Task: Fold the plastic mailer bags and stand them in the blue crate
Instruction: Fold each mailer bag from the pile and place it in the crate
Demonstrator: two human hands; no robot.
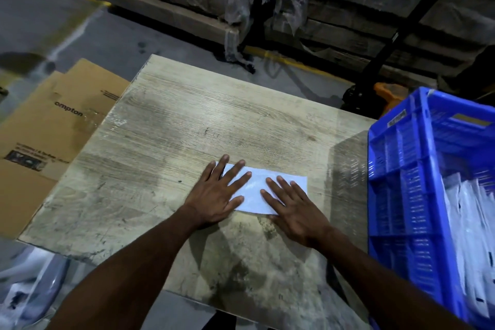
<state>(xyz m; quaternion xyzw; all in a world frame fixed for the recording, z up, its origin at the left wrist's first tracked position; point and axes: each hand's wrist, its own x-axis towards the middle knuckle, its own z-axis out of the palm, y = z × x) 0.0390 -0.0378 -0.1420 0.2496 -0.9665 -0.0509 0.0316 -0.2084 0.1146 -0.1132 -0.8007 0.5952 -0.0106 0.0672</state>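
White plastic, folded into a narrow strip, lies on the worn wood-grain surface (pixel 166 126) directly under both hands: this mailer bag (pixel 257 190) has its long axis running left to right across the person's front, tilted slightly so that its right end sits a little farther away than its near-left corner. Nearest the camera, the two forearms converge on it. The left hand (pixel 218 191) lies flat with fingers straight and spread, covering the bag's left end, fingertips reaching past its far edge onto the wood. The right hand (pixel 290 205) is likewise flat and spread, its fingers pressing the bag's right half while the palm rests on the surface just short of the near edge. Neither grip is closed on anything; both simply press down, which reads as flattening a crease. A bare stretch of the bag shows between the two sets of fingers, and its right end pokes out beyond the right hand. That end points toward the blue crate (pixel 396 195), which stands off the surface's right edge, so the right hand is the nearer one for carrying the bag across. Inside the crate, white folded bags (pixel 466 222) already stand on edge. Farther left, flattened cardboard (pixel 53 126) lies beside the surface; beyond, wrapped stacked boards (pixel 348 8) fill the background.
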